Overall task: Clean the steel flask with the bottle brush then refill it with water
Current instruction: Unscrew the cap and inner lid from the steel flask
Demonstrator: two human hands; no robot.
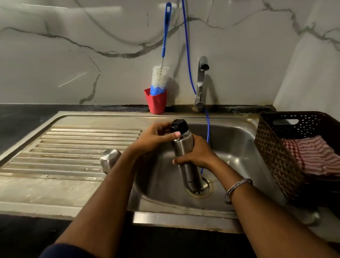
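Here, in the head view, the steel flask [187, 159] stands upright over the sink [242, 145], its base above the drain [200, 188]. The right hand [197, 155] grips the flask's middle, fingers curled round the body. The left hand [156, 137] holds the black stopper [179, 126] at the flask's mouth, fingers wrapped round it and the thumb pressed at its lower rim. A steel cap [110, 157] lies on the ribbed drainboard [78, 148], close to the sink's left edge. At the back edge of the bench, the bottle brush [161, 78] stands bristles-down in a red cup [156, 103], its blue handle leaning against the marble wall. The tap [201, 80] rises just right of the cup, with a thin blue hose [188, 50] running past it down into the sink. At the right edge sits a dark woven basket [273, 155] holding a red-striped cloth [314, 155].
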